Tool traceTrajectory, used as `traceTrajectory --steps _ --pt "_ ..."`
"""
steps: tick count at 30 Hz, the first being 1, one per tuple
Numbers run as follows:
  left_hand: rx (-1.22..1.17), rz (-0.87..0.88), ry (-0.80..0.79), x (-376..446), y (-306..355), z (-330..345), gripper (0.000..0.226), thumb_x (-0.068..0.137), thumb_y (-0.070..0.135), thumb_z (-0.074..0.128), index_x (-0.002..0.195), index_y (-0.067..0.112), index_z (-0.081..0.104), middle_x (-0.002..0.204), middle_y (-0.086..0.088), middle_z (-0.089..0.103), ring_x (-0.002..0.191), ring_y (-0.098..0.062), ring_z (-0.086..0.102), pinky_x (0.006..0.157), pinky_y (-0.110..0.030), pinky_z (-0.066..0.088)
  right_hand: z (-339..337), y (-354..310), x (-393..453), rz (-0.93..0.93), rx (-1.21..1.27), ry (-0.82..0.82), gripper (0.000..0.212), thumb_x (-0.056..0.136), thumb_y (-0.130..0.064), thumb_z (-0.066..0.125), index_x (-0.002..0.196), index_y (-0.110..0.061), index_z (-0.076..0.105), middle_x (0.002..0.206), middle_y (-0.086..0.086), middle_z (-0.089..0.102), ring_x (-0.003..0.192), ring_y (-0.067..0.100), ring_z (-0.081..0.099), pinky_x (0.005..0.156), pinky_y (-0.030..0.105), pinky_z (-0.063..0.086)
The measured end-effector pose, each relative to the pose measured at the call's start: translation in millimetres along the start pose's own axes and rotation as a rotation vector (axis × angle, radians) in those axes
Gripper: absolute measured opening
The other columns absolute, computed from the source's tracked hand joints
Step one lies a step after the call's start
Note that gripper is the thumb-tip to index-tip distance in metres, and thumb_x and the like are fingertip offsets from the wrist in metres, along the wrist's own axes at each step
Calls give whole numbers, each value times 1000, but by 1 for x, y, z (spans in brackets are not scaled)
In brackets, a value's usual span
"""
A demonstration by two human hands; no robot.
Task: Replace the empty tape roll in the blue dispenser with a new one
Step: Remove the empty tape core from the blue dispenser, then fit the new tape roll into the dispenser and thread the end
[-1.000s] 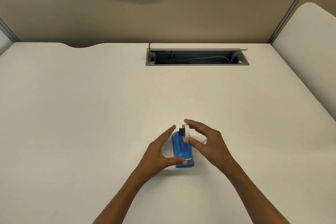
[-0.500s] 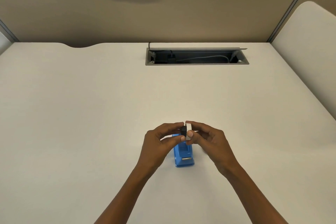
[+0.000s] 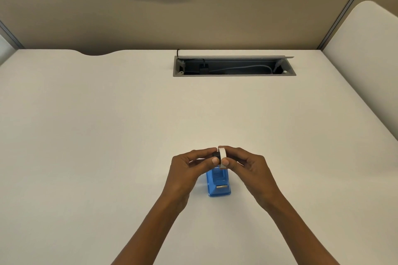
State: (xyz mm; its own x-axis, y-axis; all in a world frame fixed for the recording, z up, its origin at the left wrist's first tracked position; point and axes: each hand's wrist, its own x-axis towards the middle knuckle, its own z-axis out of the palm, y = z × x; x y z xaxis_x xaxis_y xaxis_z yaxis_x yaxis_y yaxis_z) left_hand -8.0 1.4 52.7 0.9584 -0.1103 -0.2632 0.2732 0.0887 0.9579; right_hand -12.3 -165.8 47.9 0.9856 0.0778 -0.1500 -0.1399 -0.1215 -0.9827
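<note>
While both hands meet just above the blue dispenser (image 3: 219, 183), the head view records the following. Left hand (image 3: 189, 170): thumb and forefinger pinched on a small black hub (image 3: 215, 154). Right hand (image 3: 247, 165): fingers closed narrowly on the rim of a thin white tape roll (image 3: 222, 155), held upright and edge-on to the camera. Hub and roll touch; whether the hub sits partly inside the roll's core cannot be told. Dispenser: standing free on the white desk (image 3: 107, 135), below the hands, its cradle hidden by them and its metal cutter (image 3: 221, 186) facing the wearer. No second roll is in sight.

Step in hand, as judged: parting hub from ring, or joining them. To do it well, the hub should be moved straight along the ring's axis, the ring gripped by its edges so that it does not flex, and the dispenser left undisturbed.

Against the frame one second back: the left hand, then open beside the dispenser body, has risen to pinch the hub; the right hand, then alone on the roll, has drawn its fingers tighter. The dispenser has stayed put.
</note>
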Motion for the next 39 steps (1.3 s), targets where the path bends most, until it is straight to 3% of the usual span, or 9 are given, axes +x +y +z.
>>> traceTrajectory --steps 5,13,18,21,27,34,39 --pt "-92 -39 -19 2 -2 -2 35 58 34 78 91 25 76 93 2 78 92 -17 72 80 -23 57 0 0 -1 -40 7 -18 36 79 -9 69 113 -20 66 110 0 69 101 9 64 84 15 51" --pt "-199 -111 27 3 -6 -2 37 61 27 76 96 15 74 90 -1 78 85 -17 73 66 -15 55 -2 4 0 -30 105 2 48 76 -5 71 119 -23 61 114 -4 70 106 8 64 87 18 53" --pt "-249 -115 80 2 -9 -7 30 58 26 76 88 19 76 88 2 78 84 -16 73 62 -13 54 -9 7 18 7 85 104 42 69 -7 77 105 -26 68 106 -4 71 96 4 67 80 13 53" --pt "-252 -125 75 3 -9 -10 33 56 30 78 88 22 76 89 3 78 85 -15 73 63 -13 54 -10 13 34 35 31 124 43 69 -7 78 109 -20 67 110 -2 70 93 1 67 76 10 52" --pt "-243 -140 85 3 -11 -10 35 52 35 79 85 27 77 87 5 78 83 -13 73 62 -13 54 -5 27 63 20 -211 192 46 70 -12 78 114 -14 64 115 3 67 102 17 63 87 19 48" --pt "-231 -138 88 2 -14 -12 40 49 38 80 87 27 76 89 6 78 84 -13 73 63 -13 54 3 29 90 -5 -325 202 50 66 -5 80 113 -6 63 116 11 66 105 25 61 96 35 49" --pt "-235 -134 89 3 -14 -13 38 52 35 80 89 26 76 91 4 78 85 -13 73 65 -13 54 9 32 101 -48 -410 204 46 67 -4 79 111 -4 64 116 14 66 105 27 60 95 33 47"
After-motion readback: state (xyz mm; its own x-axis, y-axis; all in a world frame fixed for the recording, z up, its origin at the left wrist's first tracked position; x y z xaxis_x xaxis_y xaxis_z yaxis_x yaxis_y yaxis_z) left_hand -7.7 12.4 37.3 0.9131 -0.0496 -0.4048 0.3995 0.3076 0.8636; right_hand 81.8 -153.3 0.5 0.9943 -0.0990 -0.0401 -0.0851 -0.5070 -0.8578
